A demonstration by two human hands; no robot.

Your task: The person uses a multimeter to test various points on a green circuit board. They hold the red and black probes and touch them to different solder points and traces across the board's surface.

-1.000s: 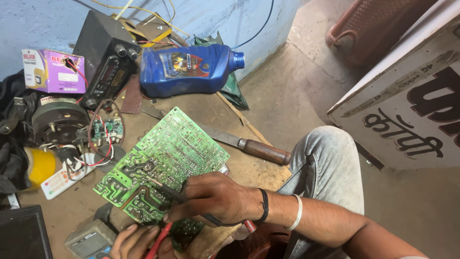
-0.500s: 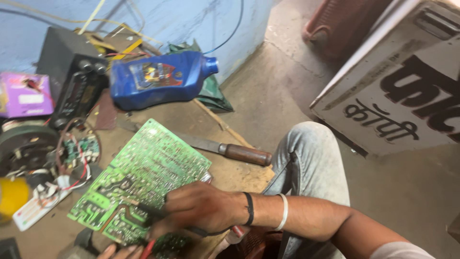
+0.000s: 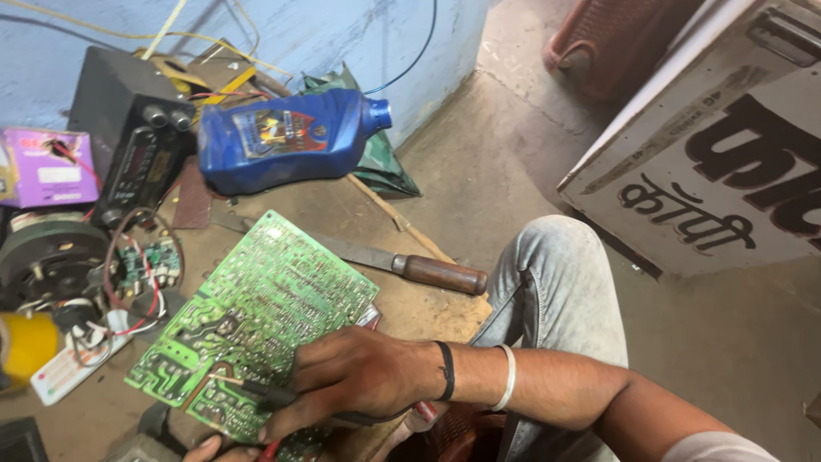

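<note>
Right hand [image 3: 359, 376] pinches a probe [image 3: 256, 392] against the green board [image 3: 256, 316] at its 7 o'clock corner; left hand [image 3: 218, 449], mostly cropped, grip unclear; probing appears under way, most traces untouched.

Knife [image 3: 402, 263] and blue bottle [image 3: 282, 141] hem circuit board [image 3: 256, 316].

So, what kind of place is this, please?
Most likely a small electronics repair bench. A green circuit board lies on the worn table, with the right hand holding a probe to it. Beside it are a smaller wired board, a black radio unit and a wooden-handled knife.
</note>
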